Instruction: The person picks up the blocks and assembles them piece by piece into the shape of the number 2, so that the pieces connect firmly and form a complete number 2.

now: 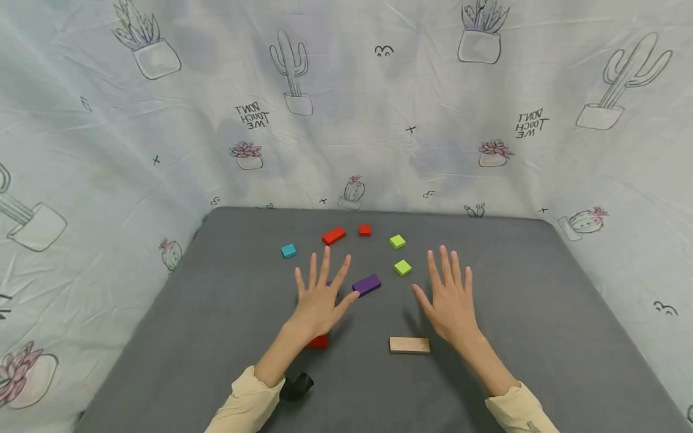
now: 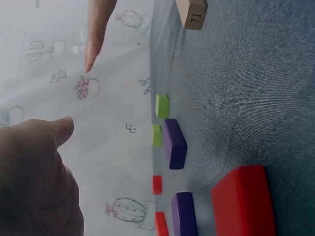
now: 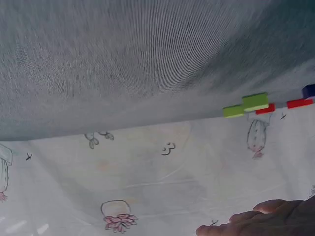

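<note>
Both hands hover over the grey table with fingers spread and nothing held. My left hand [image 1: 316, 305] is above a red block [image 1: 318, 341], partly hidden under its wrist, and a purple block [image 2: 184, 214], mostly covered by the fingers in the head view. Another purple block [image 1: 367, 285] lies just right of the left thumb. Below and left of my right hand [image 1: 450, 304] is a wooden block [image 1: 409, 345], with a number on its end in the left wrist view. Two lime green blocks, one nearer [image 1: 402, 267] and one farther [image 1: 397, 242], lie beyond the hands.
Toward the back of the table [image 1: 541, 288] lie a blue block [image 1: 289, 251], a longer red block [image 1: 334, 235] and a small red block [image 1: 365, 230]. A black object [image 1: 296, 386] sits beside the left sleeve. A cactus-print curtain [image 1: 346, 90] surrounds the back and sides.
</note>
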A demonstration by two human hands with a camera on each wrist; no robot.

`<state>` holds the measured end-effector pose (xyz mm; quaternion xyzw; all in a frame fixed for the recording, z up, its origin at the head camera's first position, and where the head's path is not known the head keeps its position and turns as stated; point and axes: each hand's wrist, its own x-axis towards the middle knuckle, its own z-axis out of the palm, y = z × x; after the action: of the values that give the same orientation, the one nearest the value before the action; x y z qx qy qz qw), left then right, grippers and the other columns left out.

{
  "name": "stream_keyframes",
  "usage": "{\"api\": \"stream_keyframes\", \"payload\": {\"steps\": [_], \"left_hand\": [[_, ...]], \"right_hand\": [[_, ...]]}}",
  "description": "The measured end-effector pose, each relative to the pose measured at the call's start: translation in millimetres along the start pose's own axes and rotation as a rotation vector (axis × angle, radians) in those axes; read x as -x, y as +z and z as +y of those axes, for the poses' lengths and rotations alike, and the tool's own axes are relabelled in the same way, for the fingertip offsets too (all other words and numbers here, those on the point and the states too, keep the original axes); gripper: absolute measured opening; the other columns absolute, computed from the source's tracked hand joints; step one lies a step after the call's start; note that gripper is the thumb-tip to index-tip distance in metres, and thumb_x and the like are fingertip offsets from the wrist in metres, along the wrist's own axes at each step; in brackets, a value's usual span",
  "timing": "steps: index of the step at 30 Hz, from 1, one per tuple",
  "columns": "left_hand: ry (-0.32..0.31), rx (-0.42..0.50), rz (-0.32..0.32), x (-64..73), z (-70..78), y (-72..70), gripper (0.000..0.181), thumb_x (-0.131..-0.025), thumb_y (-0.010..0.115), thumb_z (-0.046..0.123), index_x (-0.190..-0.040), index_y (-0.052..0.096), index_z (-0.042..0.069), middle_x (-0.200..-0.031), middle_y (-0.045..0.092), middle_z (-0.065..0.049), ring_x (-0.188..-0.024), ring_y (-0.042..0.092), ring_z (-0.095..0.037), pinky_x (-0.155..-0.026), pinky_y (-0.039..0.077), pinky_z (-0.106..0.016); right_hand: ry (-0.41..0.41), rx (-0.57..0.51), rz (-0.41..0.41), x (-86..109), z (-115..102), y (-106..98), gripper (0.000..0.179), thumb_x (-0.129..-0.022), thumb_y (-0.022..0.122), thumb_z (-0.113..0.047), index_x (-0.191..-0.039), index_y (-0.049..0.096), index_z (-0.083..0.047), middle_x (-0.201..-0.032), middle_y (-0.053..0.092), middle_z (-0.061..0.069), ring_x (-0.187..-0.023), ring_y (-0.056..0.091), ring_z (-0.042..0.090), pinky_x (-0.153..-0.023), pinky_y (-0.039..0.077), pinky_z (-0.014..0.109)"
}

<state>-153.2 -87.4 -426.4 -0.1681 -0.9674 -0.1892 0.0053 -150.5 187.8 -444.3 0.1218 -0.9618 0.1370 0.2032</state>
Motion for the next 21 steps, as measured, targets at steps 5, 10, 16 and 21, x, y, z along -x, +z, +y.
{"api": "stream_keyframes", "payload": {"steps": [5,10,16,21], "left_hand": [[0.010,-0.008,0.014,12.6,1.1,-4.4,0.070,-0.097,0.035,0.059,-0.153,0.002,0.033,-0.158,-0.017,-0.010,-0.141,-0.022,-0.035,-0.105,-0.011,-0.068],[0.034,0.013,0.033,27.6,3.3,-5.6,0.072,-0.097,0.041,0.055,-0.154,0.007,0.030,-0.159,-0.011,-0.014,-0.141,-0.018,-0.037,-0.105,-0.009,-0.069],[0.047,0.045,0.007,49.8,4.3,0.0,0.075,-0.096,0.048,0.052,-0.154,0.006,0.030,-0.158,-0.015,-0.011,-0.141,-0.019,-0.037,-0.103,-0.008,-0.071],[0.225,0.088,0.047,59.3,-1.4,3.6,0.075,-0.093,0.060,0.042,-0.154,0.019,0.028,-0.160,0.010,-0.006,-0.145,0.007,-0.035,-0.109,0.010,-0.066]], "right_hand": [[-0.027,0.000,0.022,12.0,-3,-2,0.072,-0.098,0.040,-0.051,-0.152,0.024,-0.006,-0.157,0.017,0.020,-0.145,0.007,0.036,-0.109,0.012,0.064],[-0.059,0.008,0.046,23.5,-7,-5,0.074,-0.099,0.030,-0.057,-0.150,0.029,-0.003,-0.156,0.019,0.021,-0.143,0.013,0.038,-0.109,0.014,0.063],[-0.089,0.014,0.047,39.7,-12,-5,0.078,-0.099,0.020,-0.062,-0.149,0.032,-0.003,-0.155,0.022,0.020,-0.141,0.020,0.040,-0.108,0.016,0.063],[-0.121,-0.009,0.076,49.8,-12,-3,0.072,-0.100,0.020,-0.058,-0.148,0.037,-0.007,-0.155,0.023,0.020,-0.141,0.022,0.038,-0.114,0.012,0.054]]}}
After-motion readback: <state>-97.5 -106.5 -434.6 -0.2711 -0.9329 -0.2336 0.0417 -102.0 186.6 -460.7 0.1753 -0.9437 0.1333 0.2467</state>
